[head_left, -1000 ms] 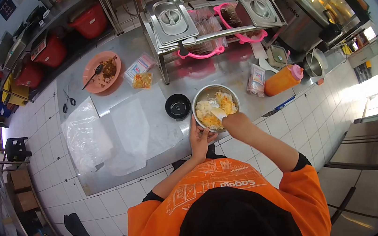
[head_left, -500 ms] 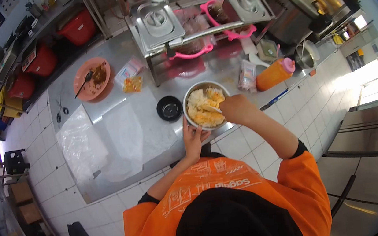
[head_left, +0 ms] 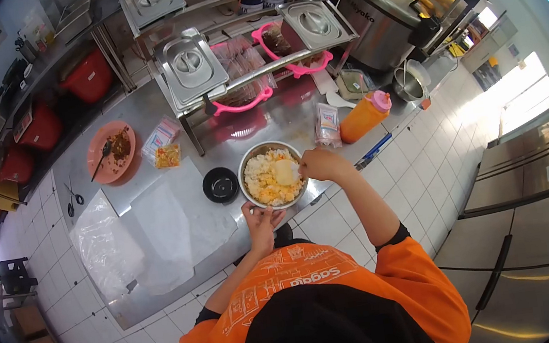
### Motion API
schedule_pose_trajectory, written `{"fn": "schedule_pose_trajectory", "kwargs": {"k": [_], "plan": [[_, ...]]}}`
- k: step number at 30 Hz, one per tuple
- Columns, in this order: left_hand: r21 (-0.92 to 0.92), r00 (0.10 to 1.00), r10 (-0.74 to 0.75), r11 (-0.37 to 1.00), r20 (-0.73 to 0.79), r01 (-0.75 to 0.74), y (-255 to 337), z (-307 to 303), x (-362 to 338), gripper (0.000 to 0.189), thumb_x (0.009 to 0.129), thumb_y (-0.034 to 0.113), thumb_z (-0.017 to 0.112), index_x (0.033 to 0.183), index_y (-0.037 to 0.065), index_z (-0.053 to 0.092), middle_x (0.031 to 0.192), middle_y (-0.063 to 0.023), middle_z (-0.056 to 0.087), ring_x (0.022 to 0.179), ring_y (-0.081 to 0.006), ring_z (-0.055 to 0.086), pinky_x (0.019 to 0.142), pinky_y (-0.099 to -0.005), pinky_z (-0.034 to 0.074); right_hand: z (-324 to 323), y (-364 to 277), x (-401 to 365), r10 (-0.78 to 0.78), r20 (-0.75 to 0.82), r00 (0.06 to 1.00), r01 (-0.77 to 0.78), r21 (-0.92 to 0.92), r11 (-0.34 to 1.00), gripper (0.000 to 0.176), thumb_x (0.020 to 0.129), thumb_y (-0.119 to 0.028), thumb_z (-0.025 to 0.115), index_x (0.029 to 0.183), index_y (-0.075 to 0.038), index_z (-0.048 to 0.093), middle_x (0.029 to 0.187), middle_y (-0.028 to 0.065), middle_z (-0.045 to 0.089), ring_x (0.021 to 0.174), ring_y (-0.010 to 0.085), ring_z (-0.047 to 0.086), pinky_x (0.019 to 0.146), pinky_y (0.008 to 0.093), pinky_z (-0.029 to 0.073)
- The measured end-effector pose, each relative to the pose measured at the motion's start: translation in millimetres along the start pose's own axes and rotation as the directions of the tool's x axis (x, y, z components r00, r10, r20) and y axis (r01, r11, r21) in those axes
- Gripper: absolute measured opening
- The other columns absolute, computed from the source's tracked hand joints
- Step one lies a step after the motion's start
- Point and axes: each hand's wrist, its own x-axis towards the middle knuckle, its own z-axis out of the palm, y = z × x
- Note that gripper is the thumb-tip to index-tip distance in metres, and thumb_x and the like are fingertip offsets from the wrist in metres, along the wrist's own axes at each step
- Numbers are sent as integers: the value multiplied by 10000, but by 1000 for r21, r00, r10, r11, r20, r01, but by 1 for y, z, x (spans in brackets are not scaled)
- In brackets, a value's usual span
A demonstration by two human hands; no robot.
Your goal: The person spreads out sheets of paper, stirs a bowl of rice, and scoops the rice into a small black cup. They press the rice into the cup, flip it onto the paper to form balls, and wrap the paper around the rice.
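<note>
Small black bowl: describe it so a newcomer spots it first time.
On the steel table, find the metal bowl holding rice. Just left of it in the picture sits the black bowl: smaller, black rather than silvery, with no rice visible.

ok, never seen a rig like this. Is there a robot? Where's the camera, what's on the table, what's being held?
No robot: these are a person's two bare hands. There's one viewpoint, a camera worn on the head, looking forward and down through a lens that bends the edges.

The left hand steadies a metal bowl by its near side. The right hand holds a pale utensil in the rice, which is mixed with yellow-orange bits. Its handle is mostly hidden in the fist.

On the steel table, left of that bowl, are a small black bowl, pale sheets, scissors and an orange-pink plate with dark food and a spoon. To the right is an orange bottle. A rack behind carries lidded steel pans.
</note>
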Motion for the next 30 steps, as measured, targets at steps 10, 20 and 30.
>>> {"fn": "schedule_pose_trajectory", "kwargs": {"k": [10,20,30], "plan": [[261,978,-187,943,-94,205,34,-19,2,305,965,197,498,1176,86,309,1113,-125,536,967,-248,625,858,-401,515,-25,-8,-25,24,-136,990,-36,-84,996,255,823,-234,595,916,-9,672,854,228,658,838,364,642,755,435,508],[153,988,-152,977,17,148,54,-5,35,518,954,129,449,1439,134,267,912,-96,587,803,-205,651,752,-366,575,1,-11,12,-182,-138,974,160,-155,975,235,833,-228,581,935,-29,653,897,204,657,846,343,649,738,443,513],[233,997,-74,969,-26,78,38,-6,10,582,912,37,535,1438,140,307,928,-25,522,753,-137,641,710,-279,580,-17,-1,28,-206,-15,979,199,-203,959,278,811,-257,610,997,-60,670,922,175,669,886,331,645,792,415,508]]}}
